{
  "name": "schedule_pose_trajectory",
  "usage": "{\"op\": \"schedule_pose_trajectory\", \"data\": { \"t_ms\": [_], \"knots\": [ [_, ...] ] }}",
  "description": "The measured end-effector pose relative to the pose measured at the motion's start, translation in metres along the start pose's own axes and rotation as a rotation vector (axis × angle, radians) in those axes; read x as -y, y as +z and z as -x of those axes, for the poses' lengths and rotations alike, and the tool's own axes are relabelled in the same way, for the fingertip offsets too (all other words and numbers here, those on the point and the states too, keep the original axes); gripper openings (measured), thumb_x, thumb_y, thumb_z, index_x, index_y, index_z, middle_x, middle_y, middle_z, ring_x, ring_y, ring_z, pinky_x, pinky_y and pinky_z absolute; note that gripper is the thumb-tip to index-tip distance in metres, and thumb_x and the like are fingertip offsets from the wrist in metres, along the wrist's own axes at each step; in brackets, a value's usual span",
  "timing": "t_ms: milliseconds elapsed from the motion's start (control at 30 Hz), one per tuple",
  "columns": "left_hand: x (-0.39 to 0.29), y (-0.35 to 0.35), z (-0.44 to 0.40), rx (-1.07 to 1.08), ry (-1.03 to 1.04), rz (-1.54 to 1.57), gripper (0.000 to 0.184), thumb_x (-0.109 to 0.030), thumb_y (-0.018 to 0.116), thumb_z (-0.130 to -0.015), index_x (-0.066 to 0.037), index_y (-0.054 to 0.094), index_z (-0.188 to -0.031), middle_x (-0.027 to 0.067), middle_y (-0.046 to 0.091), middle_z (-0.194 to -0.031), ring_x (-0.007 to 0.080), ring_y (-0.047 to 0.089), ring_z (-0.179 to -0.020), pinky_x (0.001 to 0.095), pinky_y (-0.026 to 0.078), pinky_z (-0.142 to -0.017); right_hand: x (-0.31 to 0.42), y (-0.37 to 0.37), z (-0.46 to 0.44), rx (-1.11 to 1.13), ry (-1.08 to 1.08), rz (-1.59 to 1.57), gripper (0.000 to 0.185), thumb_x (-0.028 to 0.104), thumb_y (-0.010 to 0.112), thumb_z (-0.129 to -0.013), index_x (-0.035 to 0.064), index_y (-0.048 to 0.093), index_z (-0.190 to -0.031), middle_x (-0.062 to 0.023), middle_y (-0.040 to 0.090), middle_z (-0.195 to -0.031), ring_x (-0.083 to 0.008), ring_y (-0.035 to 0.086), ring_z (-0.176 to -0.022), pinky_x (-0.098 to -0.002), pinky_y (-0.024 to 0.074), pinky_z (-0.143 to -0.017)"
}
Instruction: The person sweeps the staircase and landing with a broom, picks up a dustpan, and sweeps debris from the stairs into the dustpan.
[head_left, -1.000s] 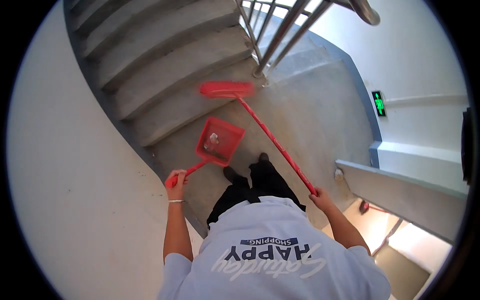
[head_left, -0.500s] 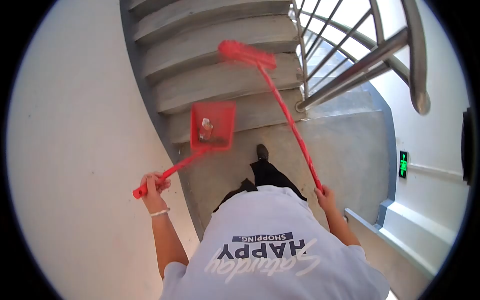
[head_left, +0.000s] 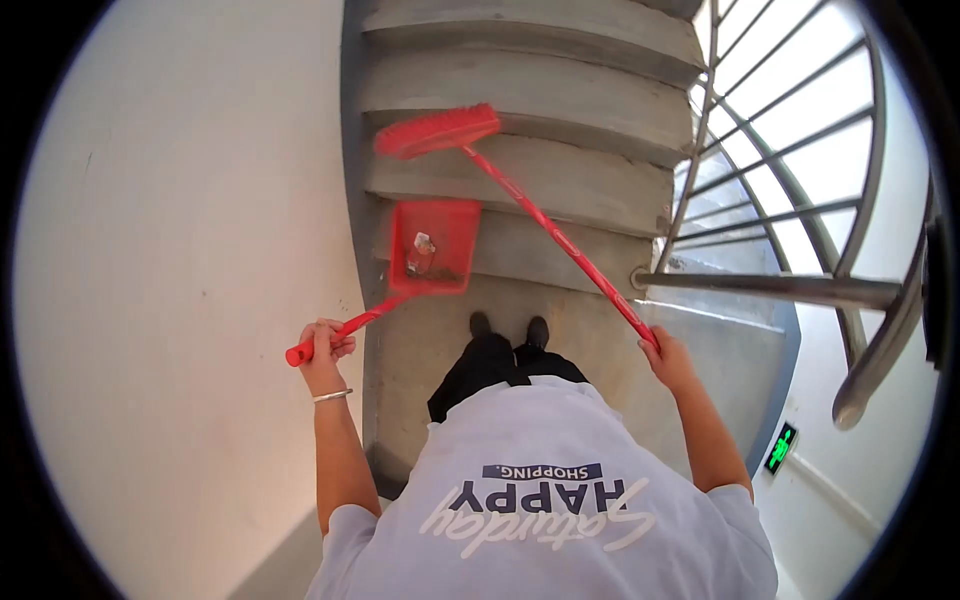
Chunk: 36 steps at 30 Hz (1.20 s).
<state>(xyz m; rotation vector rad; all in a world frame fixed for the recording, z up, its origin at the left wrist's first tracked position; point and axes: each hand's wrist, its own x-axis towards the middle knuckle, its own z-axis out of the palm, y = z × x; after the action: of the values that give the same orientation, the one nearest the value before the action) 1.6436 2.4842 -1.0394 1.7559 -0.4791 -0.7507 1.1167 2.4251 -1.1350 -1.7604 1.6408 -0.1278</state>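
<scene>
My left hand (head_left: 325, 350) is closed around the handle end of a red dustpan (head_left: 472, 235). Its pan is over the lower stairs, and inside lie a small crumpled whitish-and-red piece of litter (head_left: 422, 250) and some dark dirt. The fingers of my right hand (head_left: 668, 356) are wrapped around the end of a red broom's handle. The broom (head_left: 438, 130) slants up and left, so its bristled head is above the stairs, beyond the dustpan. Whether the head touches a step, I cannot tell.
Grey concrete stairs (head_left: 540, 85) rise ahead of my feet, which stand on the landing (head_left: 620, 360). A white wall (head_left: 190, 250) runs along the left. Metal railings (head_left: 770, 288) border the right, with a green exit sign (head_left: 781, 448) on the wall below.
The broom head has swung left toward the dustpan side. My view has turned, and the railing appears further right and lower. Both feet now show, side by side.
</scene>
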Motion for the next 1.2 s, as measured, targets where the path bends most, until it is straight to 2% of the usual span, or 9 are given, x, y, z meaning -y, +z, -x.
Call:
{"op": "schedule_pose_trajectory", "data": {
  "t_ms": [67,167,300,467,533,700,833,900,1200],
  "knots": [
    [0.013,-0.008,-0.005,-0.04,-0.011,0.028,0.02,-0.02,0.053,-0.087,-0.005,0.053,-0.075,0.0078,0.061,-0.082,0.0159,0.061,-0.059,0.0268,0.053,-0.054,0.043,-0.015,-0.041,-0.009,-0.15,0.114,0.031,0.031,0.056,-0.088,0.0075,0.052,-0.108,-0.0213,0.061,-0.075,-0.0395,0.061,-0.072,-0.0484,0.0459,-0.062],
    [0.046,-0.022,-0.019,-0.029,-0.061,0.09,0.018,-0.018,0.054,-0.087,-0.004,0.053,-0.075,0.0073,0.061,-0.082,0.0146,0.06,-0.06,0.0261,0.052,-0.054,0.121,-0.023,-0.086,0.086,-0.185,0.389,0.034,0.031,0.055,-0.087,0.0105,0.05,-0.114,-0.0195,0.063,-0.076,-0.0383,0.062,-0.073,-0.0493,0.0474,-0.063],
    [0.083,-0.03,-0.043,-0.026,-0.106,0.137,0.014,-0.016,0.061,-0.086,-0.003,0.057,-0.081,0.0055,0.061,-0.083,0.0105,0.057,-0.061,0.0227,0.048,-0.055,0.224,-0.03,-0.137,0.163,-0.26,0.619,0.029,0.032,0.053,-0.088,0.0089,0.053,-0.106,-0.0165,0.065,-0.078,-0.0364,0.063,-0.073,-0.0484,0.0488,-0.064],
    [0.112,-0.028,-0.059,-0.037,-0.087,0.145,0.017,-0.018,0.063,-0.086,-0.002,0.06,-0.08,0.0036,0.061,-0.08,0.0092,0.056,-0.062,0.022,0.047,-0.056,0.29,-0.059,-0.239,0.184,-0.419,0.949,0.027,0.031,0.052,-0.088,0.0067,0.055,-0.098,-0.0159,0.065,-0.083,-0.0363,0.063,-0.079,-0.0488,0.0484,-0.068],
    [0.116,-0.03,-0.064,-0.054,-0.06,0.145,0.017,-0.018,0.064,-0.085,-0.002,0.06,-0.079,0.003,0.061,-0.079,0.0087,0.055,-0.062,0.0218,0.047,-0.056,0.295,-0.074,-0.291,0.139,-0.608,0.984,0.027,0.032,0.053,-0.088,0.0064,0.055,-0.097,-0.0165,0.065,-0.086,-0.0357,0.063,-0.08,-0.0477,0.0487,-0.07],
    [0.115,-0.038,-0.07,-0.01,-0.044,0.06,0.013,-0.016,0.061,-0.087,-0.003,0.062,-0.083,0.0038,0.061,-0.081,0.0108,0.059,-0.064,0.0235,0.049,-0.058,0.356,-0.101,-0.366,0.189,-0.68,1.213,0.026,0.03,0.054,-0.087,0.0061,0.055,-0.097,-0.0154,0.063,-0.087,-0.0336,0.062,-0.083,-0.0451,0.049,-0.07],
    [0.117,-0.036,-0.081,-0.025,-0.109,0.045,0.014,-0.016,0.061,-0.086,-0.002,0.063,-0.084,0.0027,0.06,-0.078,0.0096,0.057,-0.064,0.023,0.048,-0.058,0.366,-0.096,-0.413,0.142,-0.785,1.338,0.025,0.03,0.053,-0.089,0.0071,0.054,-0.097,-0.0133,0.062,-0.084,-0.0326,0.063,-0.079,-0.044,0.0494,-0.067],
    [0.126,-0.037,-0.088,-0.001,-0.037,0.017,0.013,-0.015,0.062,-0.086,-0.002,0.063,-0.083,0.0014,0.059,-0.076,0.0082,0.055,-0.062,0.0222,0.046,-0.057,0.364,-0.088,-0.423,0.093,-0.776,1.348,0.025,0.031,0.052,-0.09,0.0075,0.054,-0.097,-0.0128,0.061,-0.083,-0.0325,0.063,-0.078,-0.0439,0.0495,-0.066],
    [0.125,-0.036,-0.108,0.014,0.07,0.021,0.012,-0.013,0.063,-0.086,-0.002,0.061,-0.08,-0.0004,0.056,-0.073,0.0063,0.05,-0.06,0.0208,0.04,-0.055,0.317,-0.077,-0.352,0.154,-0.458,1.147,0.025,0.03,0.051,-0.089,0.0097,0.054,-0.103,-0.017,0.062,-0.081,-0.0368,0.063,-0.078,-0.0466,0.0499,-0.066]
  ]
}}
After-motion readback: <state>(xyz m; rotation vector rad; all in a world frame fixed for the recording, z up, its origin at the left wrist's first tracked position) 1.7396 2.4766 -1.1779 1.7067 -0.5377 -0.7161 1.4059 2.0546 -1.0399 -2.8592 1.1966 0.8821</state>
